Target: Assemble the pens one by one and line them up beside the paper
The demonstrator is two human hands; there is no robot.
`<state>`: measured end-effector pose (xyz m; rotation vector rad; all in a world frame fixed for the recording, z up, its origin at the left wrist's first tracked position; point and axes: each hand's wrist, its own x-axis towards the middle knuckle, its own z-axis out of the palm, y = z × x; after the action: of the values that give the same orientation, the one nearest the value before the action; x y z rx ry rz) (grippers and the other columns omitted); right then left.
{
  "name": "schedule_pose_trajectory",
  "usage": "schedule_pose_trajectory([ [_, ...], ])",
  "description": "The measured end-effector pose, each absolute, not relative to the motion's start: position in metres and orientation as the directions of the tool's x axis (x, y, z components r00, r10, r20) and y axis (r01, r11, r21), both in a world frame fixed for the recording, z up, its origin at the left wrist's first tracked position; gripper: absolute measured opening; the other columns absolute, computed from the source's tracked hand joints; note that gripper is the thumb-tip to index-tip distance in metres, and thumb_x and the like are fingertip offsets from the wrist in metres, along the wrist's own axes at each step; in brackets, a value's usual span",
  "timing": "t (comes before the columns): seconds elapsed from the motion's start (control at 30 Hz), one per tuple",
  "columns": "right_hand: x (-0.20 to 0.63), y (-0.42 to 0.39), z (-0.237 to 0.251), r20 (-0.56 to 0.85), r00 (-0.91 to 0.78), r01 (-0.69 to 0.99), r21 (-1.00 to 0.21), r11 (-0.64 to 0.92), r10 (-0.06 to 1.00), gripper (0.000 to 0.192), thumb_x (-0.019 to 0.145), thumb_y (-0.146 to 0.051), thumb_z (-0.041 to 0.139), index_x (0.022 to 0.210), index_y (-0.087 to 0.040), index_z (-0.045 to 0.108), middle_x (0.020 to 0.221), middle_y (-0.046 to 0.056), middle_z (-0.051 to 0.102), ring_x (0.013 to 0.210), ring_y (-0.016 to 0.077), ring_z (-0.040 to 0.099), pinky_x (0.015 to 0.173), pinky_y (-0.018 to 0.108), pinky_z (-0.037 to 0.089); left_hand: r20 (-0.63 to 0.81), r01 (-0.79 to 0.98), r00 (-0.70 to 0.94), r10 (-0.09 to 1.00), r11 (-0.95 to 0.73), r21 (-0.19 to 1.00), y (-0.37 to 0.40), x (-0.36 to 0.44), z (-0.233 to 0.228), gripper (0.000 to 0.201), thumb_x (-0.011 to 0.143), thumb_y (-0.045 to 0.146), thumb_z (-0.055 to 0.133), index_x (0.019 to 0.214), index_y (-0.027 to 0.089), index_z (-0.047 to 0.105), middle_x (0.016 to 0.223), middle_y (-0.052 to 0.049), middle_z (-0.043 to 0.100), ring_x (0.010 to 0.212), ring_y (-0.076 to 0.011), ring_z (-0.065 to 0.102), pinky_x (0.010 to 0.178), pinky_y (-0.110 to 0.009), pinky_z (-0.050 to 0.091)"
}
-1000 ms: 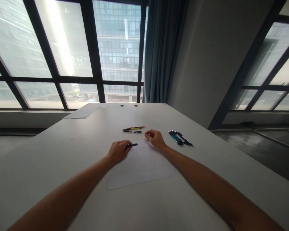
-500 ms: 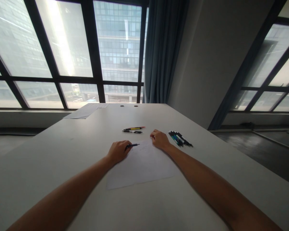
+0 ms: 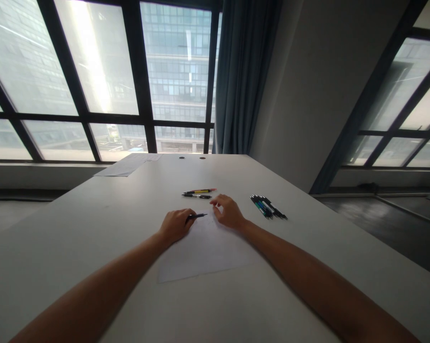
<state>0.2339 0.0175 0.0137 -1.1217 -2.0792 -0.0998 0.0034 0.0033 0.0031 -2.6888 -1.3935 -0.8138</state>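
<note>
A dark pen [image 3: 197,216] is gripped in my left hand [image 3: 177,225], its tip pointing right over a white sheet of paper [image 3: 204,255]. That hand rests along the sheet's left edge. Over the sheet's far right part is my right hand [image 3: 229,212], thumb and fingers apart, with nothing seen between them. Its fingertips lie close to the right end of a black and clear pen [image 3: 197,196]. Just beyond that pen lies a yellow and black pen [image 3: 199,191] with a reddish end.
Several pens [image 3: 268,207], black, blue and green, lie side by side to the right of my right hand. More paper sheets [image 3: 124,166] lie at the white table's [image 3: 93,228] far left. Windows and a blue curtain [image 3: 241,81] stand behind the table.
My right hand has moved left toward the pen tip and the two pens beyond the sheet, and its fingers have spread. The left hand has kept its place with the pen.
</note>
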Motion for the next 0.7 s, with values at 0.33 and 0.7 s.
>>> schedule_pose_trajectory([
  [0.33,0.206,0.001,0.006,0.614,-0.415,0.574,-0.395,0.717,0.671,0.009,0.081,-0.012,0.064,0.085,-0.018,0.069,0.081,0.004,0.065,0.078,0.0162,0.058,0.076,0.029,0.045,0.479,0.715,0.523,0.706,-0.668,0.204,0.006,0.001,0.000,0.022,0.092,0.031,0.048,0.100,0.022,0.067,0.094,-0.004,0.074,0.081,-0.0191,0.069,0.070,-0.027,0.048],
  [0.7,0.228,0.017,0.007,0.629,-0.233,0.853,-0.233,0.467,0.741,0.002,0.077,-0.018,0.064,0.075,-0.018,0.065,0.100,0.008,0.063,0.096,0.0225,0.054,0.086,0.036,0.038,0.485,0.755,0.463,0.742,-0.617,0.222,0.005,0.003,0.001,0.027,0.092,0.039,0.050,0.104,0.023,0.067,0.094,-0.004,0.075,0.079,-0.0200,0.069,0.069,-0.027,0.048],
])
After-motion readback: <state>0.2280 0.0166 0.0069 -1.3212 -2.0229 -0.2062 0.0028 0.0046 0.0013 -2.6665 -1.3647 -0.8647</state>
